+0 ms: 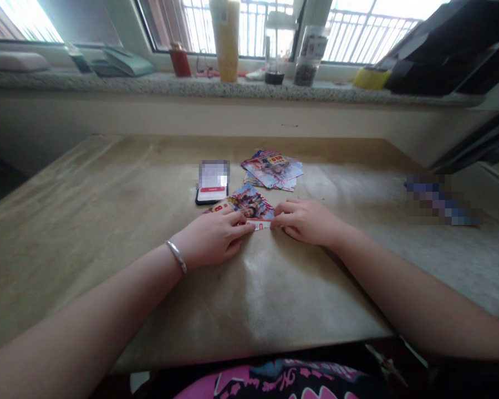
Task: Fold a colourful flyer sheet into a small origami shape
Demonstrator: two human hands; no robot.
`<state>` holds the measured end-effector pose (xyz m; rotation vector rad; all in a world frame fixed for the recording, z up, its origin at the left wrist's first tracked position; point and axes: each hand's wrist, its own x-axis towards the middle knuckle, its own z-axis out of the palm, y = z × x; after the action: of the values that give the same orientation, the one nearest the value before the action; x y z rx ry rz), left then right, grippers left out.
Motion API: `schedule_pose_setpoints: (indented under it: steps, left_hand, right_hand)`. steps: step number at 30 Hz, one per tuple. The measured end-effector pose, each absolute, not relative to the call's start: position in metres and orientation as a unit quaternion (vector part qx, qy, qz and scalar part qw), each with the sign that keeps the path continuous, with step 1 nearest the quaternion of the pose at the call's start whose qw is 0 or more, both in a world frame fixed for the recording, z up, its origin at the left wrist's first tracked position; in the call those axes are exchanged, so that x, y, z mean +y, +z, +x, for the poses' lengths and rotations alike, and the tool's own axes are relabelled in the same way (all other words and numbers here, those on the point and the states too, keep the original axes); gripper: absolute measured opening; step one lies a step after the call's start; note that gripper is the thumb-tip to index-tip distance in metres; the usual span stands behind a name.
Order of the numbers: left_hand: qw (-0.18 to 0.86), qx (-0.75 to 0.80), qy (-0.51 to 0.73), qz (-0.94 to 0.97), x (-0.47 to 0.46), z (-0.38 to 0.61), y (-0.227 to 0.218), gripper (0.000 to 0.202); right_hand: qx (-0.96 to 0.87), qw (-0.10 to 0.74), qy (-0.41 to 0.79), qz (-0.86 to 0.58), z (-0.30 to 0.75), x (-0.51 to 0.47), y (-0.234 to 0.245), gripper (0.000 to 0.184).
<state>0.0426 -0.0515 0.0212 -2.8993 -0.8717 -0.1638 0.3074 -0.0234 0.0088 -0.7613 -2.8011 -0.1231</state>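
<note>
A colourful printed flyer lies at an angle on the table before me, with a pale strip along its near edge that looks like a fold. My left hand rests over its left part, fingers pressing on the paper and thumb along the near edge. At the right corner, my right hand has its fingers curled and pinched on the paper. Just beyond is a loose pile of similar flyers. A phone lies flat to the left of the pile, its screen lit and partly blurred out.
The table runs back to a wall below a stone windowsill. On the sill stand a tall yellow container, a red jar, clear bottles and a yellow roll. A pixelated bluish item lies at the right.
</note>
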Motion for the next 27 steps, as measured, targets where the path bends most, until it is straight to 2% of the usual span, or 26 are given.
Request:
schedule_pose_setpoints:
  steps: [20, 27]
  left_hand:
    - [0.047, -0.290, -0.046, -0.955, -0.050, 0.042, 0.019, 0.040]
    - [0.045, -0.283, -0.063, -0.956, -0.050, 0.042, 0.019, 0.040]
  right_hand:
    - [-0.951, 0.062, -0.027, -0.303, 0.328, -0.021, 0.024, 0.029]
    - [-0.950, 0.072, -0.025, -0.303, 0.329, -0.021, 0.024, 0.030]
